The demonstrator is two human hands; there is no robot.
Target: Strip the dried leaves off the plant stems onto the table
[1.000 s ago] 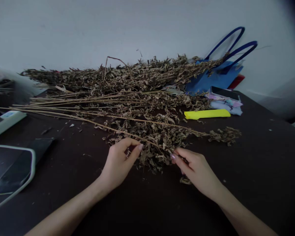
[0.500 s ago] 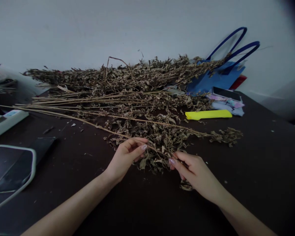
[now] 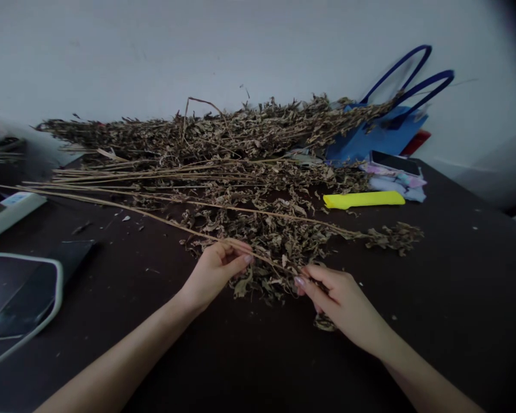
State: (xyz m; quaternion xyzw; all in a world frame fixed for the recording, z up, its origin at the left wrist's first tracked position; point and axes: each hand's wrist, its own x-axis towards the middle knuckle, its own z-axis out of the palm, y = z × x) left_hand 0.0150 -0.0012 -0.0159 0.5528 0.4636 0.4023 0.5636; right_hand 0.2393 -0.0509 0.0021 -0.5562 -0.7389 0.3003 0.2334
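A long dried plant stem (image 3: 163,219) runs slantwise from the far left into both of my hands. My left hand (image 3: 212,272) has its fingers curled about the stem, thumb below it. Further right, my right hand (image 3: 337,295) pinches the leafy end of the same stem between thumb and fingers. Some of that end is hidden by the hand, and a few dried leaves (image 3: 325,322) hang beneath it. Under and behind my hands lies a loose heap of dried leaves (image 3: 292,238). Just beyond, another stem with a leafy tip (image 3: 398,238) lies across the heap.
Bare stems (image 3: 124,175) and a thick bundle of dried plants (image 3: 223,129) lie along the wall. A blue bag (image 3: 370,140), a phone (image 3: 395,163) on a cloth, and a yellow strip (image 3: 363,199) are at right. A white cable (image 3: 59,287) and power strip (image 3: 15,215) are at left.
My left hand has moved slightly left along the stem, and its thumb now sits a little lower beside it. The right hand keeps its pinch in nearly the same place.
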